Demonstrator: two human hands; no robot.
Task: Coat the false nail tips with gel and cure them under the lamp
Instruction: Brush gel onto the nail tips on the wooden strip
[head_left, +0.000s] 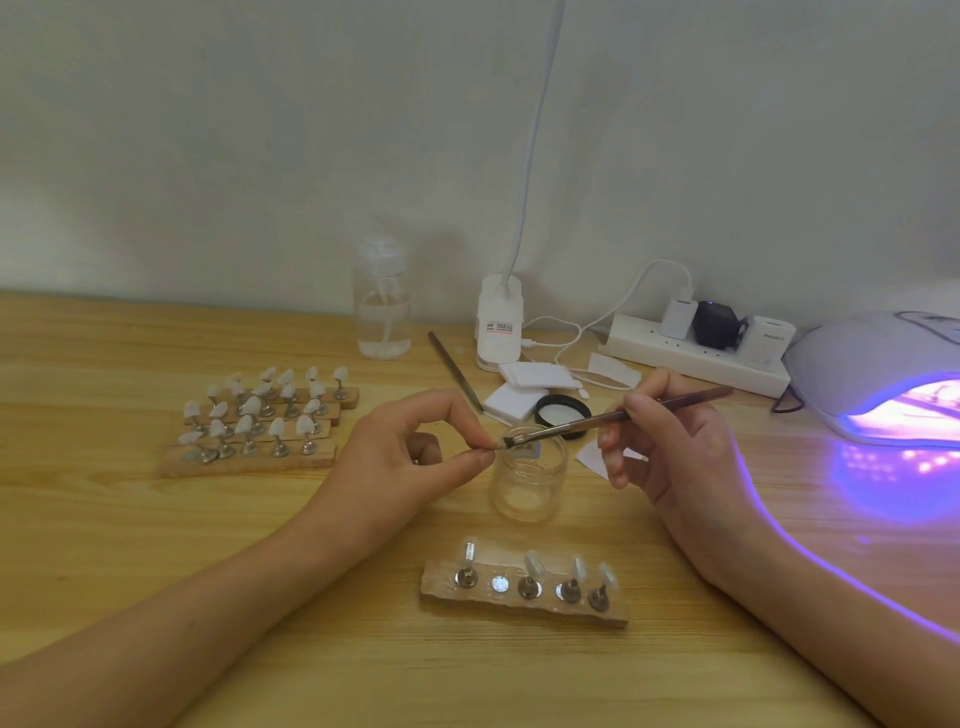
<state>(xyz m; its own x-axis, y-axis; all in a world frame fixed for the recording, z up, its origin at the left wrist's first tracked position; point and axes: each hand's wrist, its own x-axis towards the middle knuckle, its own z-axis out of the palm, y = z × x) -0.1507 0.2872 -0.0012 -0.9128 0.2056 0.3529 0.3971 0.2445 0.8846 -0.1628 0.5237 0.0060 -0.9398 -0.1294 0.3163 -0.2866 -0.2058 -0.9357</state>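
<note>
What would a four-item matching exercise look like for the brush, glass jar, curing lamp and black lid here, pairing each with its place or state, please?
Things:
1. brush
2. glass jar
3. curing lamp
4. black lid

Places or states:
a. lit violet at the right edge of the table
b. lying flat beside the white pads
c. held in the right hand
d. standing uncapped

Pairs: 1-c, 2-d, 3-a, 4-b.
</note>
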